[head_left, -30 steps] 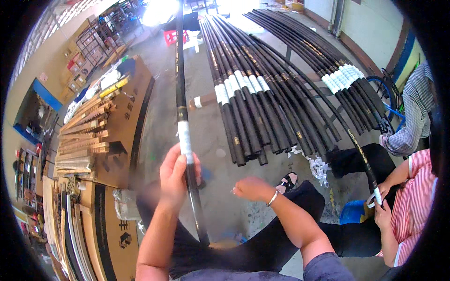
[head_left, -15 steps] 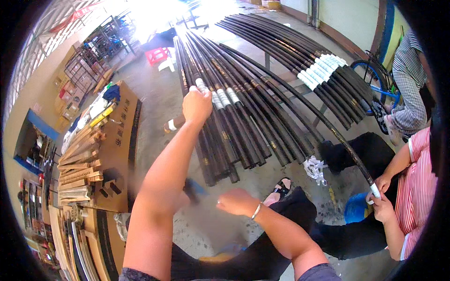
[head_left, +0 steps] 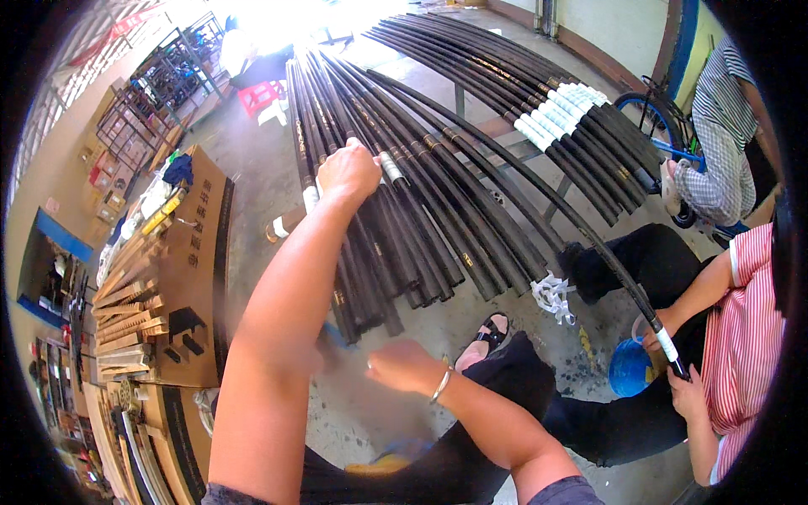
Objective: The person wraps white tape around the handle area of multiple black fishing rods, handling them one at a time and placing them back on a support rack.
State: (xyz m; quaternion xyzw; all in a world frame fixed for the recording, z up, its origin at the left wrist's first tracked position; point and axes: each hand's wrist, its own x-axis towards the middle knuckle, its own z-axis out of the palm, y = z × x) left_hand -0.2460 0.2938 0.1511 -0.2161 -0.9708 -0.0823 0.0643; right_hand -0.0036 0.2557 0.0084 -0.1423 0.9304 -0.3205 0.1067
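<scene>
My left hand (head_left: 349, 171) is stretched out over a fan of long black rods (head_left: 433, 164). Its fingers are closed round one of them, beside a white wrapped band (head_left: 390, 167). Another white band (head_left: 311, 199) shows left of the wrist. My forearm hides part of the rods beneath it. Nearer to me, my right hand (head_left: 406, 367), with a bracelet (head_left: 440, 386) on the wrist, hovers over the floor. Its fingers are curled closed and slightly blurred; whatever they may hold is hidden.
At the right a co-worker in a striped shirt (head_left: 745, 324) holds a white-banded black rod (head_left: 610, 259). Further rods (head_left: 581, 139) lie behind on a stand. White strips (head_left: 553, 298) hang at the rod ends. A cardboard box (head_left: 198, 269) with wooden pieces stands left; a blue bucket (head_left: 629, 368) sits right.
My left hand has shifted among the rods, and a white band now shows left of its wrist. The right hand stays low and closed. The co-worker's hands have changed position along their rod.
</scene>
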